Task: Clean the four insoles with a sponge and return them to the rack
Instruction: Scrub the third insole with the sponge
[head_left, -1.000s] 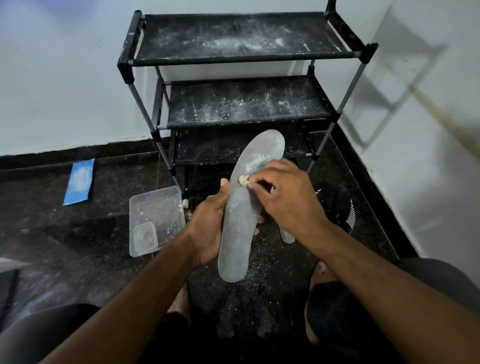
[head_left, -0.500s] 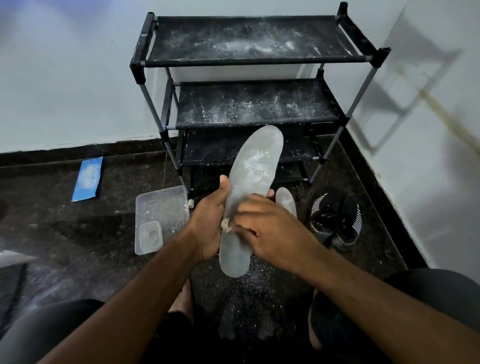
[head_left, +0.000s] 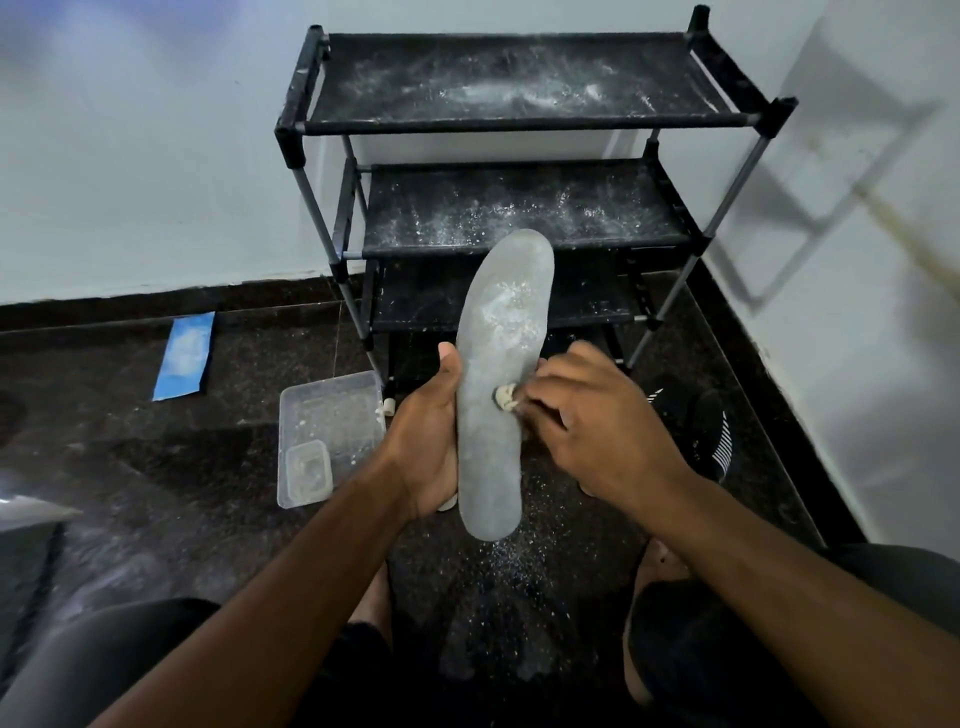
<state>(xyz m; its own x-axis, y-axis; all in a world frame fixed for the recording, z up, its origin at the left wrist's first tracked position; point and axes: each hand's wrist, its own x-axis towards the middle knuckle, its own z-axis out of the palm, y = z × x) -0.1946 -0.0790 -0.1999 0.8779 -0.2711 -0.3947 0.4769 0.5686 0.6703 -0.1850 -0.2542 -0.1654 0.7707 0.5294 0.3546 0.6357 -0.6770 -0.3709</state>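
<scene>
One grey insole (head_left: 496, 384) stands nearly upright in front of the black rack (head_left: 519, 208), toe end up and overlapping the rack's lower shelves. The left hand (head_left: 428, 441) grips it along its left edge, thumb up the side and fingers curled behind. The right hand (head_left: 597, 421) pinches a small pale sponge (head_left: 505, 397) against the insole's middle (its fingertips are blurred, so the exact grip is hard to tell). White powder dusts the rack's shelves. Left of the rack's base lies a clear plastic tray (head_left: 332, 415); right of it, black shoes (head_left: 701, 426)
</scene>
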